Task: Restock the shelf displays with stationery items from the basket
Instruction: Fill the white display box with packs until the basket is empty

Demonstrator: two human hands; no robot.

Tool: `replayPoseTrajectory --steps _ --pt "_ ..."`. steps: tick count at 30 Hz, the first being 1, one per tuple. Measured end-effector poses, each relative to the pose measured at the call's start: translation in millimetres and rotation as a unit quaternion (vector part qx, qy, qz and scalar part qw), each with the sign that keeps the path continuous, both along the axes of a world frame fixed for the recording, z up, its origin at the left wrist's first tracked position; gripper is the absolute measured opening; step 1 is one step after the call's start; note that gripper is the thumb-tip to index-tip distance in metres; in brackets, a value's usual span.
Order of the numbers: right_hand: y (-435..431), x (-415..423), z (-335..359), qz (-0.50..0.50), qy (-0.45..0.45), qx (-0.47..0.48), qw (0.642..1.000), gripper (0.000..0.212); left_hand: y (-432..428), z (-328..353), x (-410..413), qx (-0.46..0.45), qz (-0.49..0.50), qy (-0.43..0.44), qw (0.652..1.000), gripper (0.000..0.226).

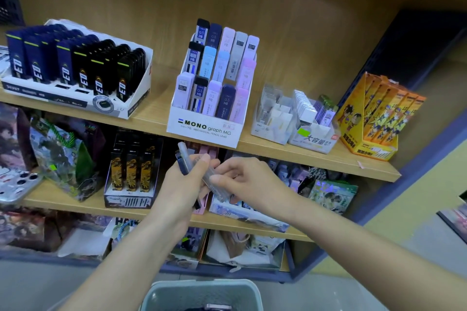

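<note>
on the far left of the upper shelf [158, 108] stands a white display box [75, 98], packed with upright navy and black lead cases, a few of its near slots bare. below it, on the lower shelf [83, 206], you have a printed gift bag [63, 159] with a green cord handle, and just to its right a dark box of black-and-gold packs [131, 171].

in front of that lower shelf, near the middle, your left hand [180, 189] grips a small bundle of slim lead cases with fingers curled round them: a dark case [182, 165] sits on the left of the bundle and a translucent case [206, 176] slants across it, upper end pointing up towards the shelf edge. above your hands, the mono display box [207, 131] sits on the upper shelf, its tiers filled with pastel and dark cases standing upright. near you, at the bottom edge, the rim of the pale green basket [161, 290] shows, its contents mostly out of view.

your right hand [255, 182] meets the left, thumb and fingertips pinching the lower part of the translucent case. further right on the upper shelf stand two clear trays [290, 131] of small white and purple packs, then an orange cartoon-printed display box [374, 139] at the far right end.
</note>
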State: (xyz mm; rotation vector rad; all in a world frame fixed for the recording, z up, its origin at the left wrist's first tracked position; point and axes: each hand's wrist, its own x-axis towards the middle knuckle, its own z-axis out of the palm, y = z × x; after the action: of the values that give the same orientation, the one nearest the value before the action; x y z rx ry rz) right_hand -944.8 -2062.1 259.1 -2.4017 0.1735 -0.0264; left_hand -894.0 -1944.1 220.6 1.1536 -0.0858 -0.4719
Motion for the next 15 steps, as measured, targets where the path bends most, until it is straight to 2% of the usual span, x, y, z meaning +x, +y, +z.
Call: replayPoseTrajectory --steps 2,4,8,10,12,13,15 --pt "0 2 0 -0.003 0.007 0.034 0.999 0.008 1 0 0 0.002 -0.001 -0.008 1.0 0.01" --pt "-4 1 3 -0.02 0.024 0.079 0.996 0.016 1 0 1 -0.006 -0.005 -0.008 1.0 0.013" --pt "-20 -6 17 -0.069 0.026 0.09 0.993 0.018 4 4 3 -0.054 -0.006 0.019 0.998 0.014" --pt "-32 -10 33 -0.096 -0.005 0.116 0.989 0.011 5 4 3 -0.049 -0.004 0.024 0.998 0.014" --pt "-46 -9 50 -0.144 -0.06 0.133 0.979 0.023 5 2 4 -0.038 -0.004 0.031 0.999 0.017" --pt "-54 -7 59 -0.17 -0.093 0.124 0.973 0.031 5 1 5 -0.033 -0.007 0.032 0.999 0.02" --pt "-67 1 74 -0.202 -0.169 0.085 0.961 0.033 4 -1 7 -0.035 -0.008 0.03 0.999 0.021"
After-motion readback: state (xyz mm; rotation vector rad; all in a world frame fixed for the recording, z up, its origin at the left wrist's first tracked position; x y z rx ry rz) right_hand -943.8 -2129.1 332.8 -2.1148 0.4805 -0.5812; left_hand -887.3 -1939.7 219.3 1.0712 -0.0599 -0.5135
